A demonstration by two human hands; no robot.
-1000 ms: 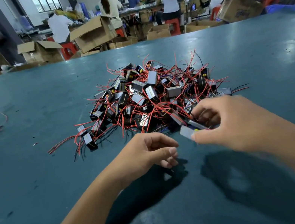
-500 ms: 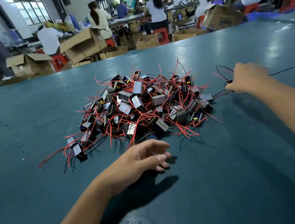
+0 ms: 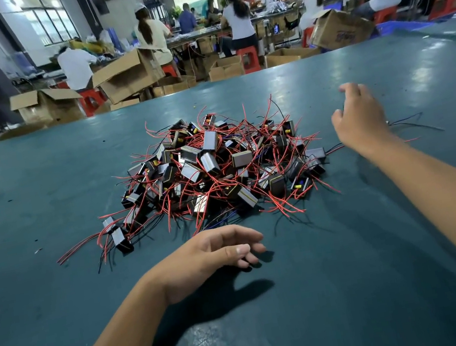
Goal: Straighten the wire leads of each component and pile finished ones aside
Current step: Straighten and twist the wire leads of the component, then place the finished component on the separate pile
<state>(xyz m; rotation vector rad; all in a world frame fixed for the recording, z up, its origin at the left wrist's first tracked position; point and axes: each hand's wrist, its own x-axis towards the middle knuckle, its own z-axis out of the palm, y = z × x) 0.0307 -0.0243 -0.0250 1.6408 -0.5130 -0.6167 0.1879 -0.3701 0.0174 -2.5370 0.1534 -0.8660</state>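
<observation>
1. Green table (image 3: 59,294) carries everything.
2. Pile of components (image 3: 220,168) with red wire leads lies mid-table, between both hands.
3. Left hand (image 3: 213,254) rests just before it, fingers relaxed, empty.
4. Right hand (image 3: 359,119) hovers beside its right edge, fingers loose, holding nothing.

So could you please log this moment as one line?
left hand: open, empty | right hand: open, raised right of component pile | teal table

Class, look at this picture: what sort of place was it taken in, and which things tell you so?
Most likely a factory assembly hall: a heap of wired components on a green table, capped workers at benches, and open cartons.
</observation>
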